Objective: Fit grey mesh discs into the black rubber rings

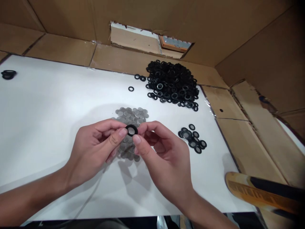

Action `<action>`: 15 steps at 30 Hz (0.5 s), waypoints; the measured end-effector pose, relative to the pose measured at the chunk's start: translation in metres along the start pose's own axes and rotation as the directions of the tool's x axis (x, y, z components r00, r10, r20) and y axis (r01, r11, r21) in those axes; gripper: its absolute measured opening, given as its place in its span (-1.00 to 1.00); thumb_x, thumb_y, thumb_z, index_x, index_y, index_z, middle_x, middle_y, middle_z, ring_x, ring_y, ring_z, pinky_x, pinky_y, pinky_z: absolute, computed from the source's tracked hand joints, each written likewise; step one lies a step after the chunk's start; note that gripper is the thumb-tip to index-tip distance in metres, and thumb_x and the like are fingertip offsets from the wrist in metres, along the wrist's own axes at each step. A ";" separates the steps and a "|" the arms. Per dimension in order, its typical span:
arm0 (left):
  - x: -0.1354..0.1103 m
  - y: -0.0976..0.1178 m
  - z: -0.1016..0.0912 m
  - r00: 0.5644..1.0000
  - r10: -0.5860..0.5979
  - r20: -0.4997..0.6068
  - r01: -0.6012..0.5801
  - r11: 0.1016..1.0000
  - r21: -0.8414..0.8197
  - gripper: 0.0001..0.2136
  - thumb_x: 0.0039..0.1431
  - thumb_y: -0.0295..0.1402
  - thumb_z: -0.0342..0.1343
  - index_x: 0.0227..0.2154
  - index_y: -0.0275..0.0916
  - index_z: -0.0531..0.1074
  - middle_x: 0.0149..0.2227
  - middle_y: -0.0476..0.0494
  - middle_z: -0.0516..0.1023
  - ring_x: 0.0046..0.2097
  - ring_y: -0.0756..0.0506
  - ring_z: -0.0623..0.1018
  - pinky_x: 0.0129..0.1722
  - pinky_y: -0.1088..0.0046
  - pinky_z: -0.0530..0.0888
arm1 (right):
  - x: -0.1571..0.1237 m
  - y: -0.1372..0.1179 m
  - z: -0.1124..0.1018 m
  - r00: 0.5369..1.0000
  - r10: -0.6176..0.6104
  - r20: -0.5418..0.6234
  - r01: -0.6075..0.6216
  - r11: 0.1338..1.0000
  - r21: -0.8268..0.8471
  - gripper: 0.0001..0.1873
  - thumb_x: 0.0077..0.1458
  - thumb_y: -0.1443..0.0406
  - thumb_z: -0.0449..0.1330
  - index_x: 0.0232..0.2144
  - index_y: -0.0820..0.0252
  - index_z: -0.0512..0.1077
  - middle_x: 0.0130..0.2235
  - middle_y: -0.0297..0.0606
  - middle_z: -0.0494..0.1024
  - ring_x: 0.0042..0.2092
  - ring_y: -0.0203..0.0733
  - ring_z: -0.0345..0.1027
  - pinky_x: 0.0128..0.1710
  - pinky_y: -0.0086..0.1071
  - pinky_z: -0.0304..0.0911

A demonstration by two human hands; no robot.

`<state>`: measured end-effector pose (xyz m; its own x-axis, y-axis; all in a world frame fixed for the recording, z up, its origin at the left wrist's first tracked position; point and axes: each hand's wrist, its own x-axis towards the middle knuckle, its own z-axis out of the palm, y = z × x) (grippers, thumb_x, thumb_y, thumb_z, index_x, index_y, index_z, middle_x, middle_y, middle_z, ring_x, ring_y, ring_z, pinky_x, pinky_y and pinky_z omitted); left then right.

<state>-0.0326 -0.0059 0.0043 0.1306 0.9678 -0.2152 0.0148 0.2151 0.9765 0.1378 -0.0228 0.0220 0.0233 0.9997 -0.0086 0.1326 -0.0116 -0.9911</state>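
Above the heap of grey discs, in front of the person, a black ring is held between two hands. It is round and therefore has no true long axis; its outline looks a little wider from one hand to the other, and its open face is turned up toward the person. Grey shows through the middle, but one cannot tell if this is a disc inside or the heap behind.

The left hand is nearly closed, with thumb and forefinger pinching the ring's left edge. The right hand has its fingers curled, and its thumb and forefinger tips are at the opposite edge.

The discs of the heap are thin, flat and dull, like metal. Beyond the heap and to its right stands a big pile of black rings, smooth and slightly shiny, perhaps rubber. Nearer than this pile, to the right of the heap, lies a small group of black rings with grey centres.

The worktop under the heap is white and smooth. Behind the heap rises a brown cardboard wall, in which a rough-edged slot is cut. Far right of the heap, toward the person, there is a blurred yellow and black object.
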 end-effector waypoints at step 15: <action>-0.002 -0.008 -0.001 0.868 0.496 -0.007 -0.471 0.829 0.301 -0.87 0.32 -0.40 0.29 -0.15 -0.05 0.68 -0.43 0.10 0.68 -0.58 0.08 0.52 -0.56 0.63 0.50 | 0.000 0.015 -0.012 0.733 -0.677 0.057 0.629 0.644 -0.436 -0.74 0.18 0.58 0.25 -0.21 0.14 0.51 -0.27 -0.28 0.60 -0.31 -0.27 0.51 -0.39 -0.42 0.47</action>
<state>-0.0338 -0.0098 -0.0035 0.1142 0.9479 0.2974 0.2490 -0.3171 0.9151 0.1515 -0.0228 0.0091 -0.1296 0.7422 0.6575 0.5319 0.6117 -0.5856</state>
